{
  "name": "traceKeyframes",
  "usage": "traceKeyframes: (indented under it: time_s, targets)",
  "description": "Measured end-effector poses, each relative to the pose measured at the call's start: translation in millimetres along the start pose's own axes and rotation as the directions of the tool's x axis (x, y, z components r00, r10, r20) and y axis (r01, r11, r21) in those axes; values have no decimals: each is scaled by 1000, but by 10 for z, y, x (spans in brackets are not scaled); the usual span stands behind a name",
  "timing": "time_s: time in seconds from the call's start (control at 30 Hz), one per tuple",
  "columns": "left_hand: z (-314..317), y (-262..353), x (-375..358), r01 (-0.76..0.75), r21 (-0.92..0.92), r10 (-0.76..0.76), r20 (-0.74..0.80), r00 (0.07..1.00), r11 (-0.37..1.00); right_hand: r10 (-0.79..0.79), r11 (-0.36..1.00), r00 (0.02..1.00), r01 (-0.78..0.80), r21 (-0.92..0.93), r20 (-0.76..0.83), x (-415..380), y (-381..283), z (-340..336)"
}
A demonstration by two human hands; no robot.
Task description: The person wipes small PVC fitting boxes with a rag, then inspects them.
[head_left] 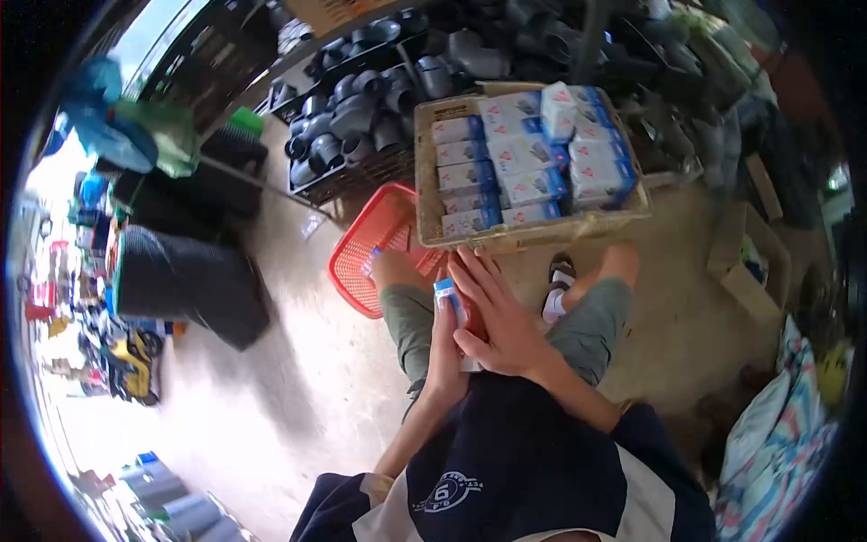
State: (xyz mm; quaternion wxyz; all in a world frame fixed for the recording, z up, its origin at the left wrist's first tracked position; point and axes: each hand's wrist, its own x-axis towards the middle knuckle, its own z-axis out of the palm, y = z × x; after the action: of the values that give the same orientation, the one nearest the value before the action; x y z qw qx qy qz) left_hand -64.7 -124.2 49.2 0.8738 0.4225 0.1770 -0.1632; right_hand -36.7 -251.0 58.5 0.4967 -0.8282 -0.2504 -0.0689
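In front of my lap, my left hand (442,350) is wrapped round a small white box with a blue end (444,287). Something red shows beside the box, between my two palms; what it is, I cannot make out. My right hand (497,327) lies against the box's right side, its fingers stretched out flat and pointing away from me. Just beyond my fingertips stands a worn beige crate (533,237), with stacked white-and-blue small boxes (524,158) inside. A red plastic basket (348,248) sits on the floor to its left, partly hidden by my knee.
Black crates of grey pipe fittings (352,113) stand behind the beige crate. Rolls of dark mesh (185,280) are at the left. An open cardboard box (750,257) lies to the right, with a striped sack (777,452) nearer me.
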Motion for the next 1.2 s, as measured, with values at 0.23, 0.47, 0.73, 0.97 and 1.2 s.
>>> traceKeyframes:
  time_s: [0.23,0.47,0.73,0.97,1.2]
  targets:
    - [-632,2,240,-5,-353,40,92,995,936,-142,986,965,120,113,221,-17,-44,363]
    - [-544,-22,207,-251,54,247,73,966,966,-164,985,964,146,97,212,303,125,371]
    - [-269,295,133,-365,367,413,-62,908,856,230,793,973,-206,574,32,280,102,645]
    - [-369,310,278,-285,309,306,-20,952,907,-127,987,984,112,119,128,234,4,332]
    - [-135,223,192,-325,383,339,34,940,865,31,933,998,-11,361,-51,428,179,319]
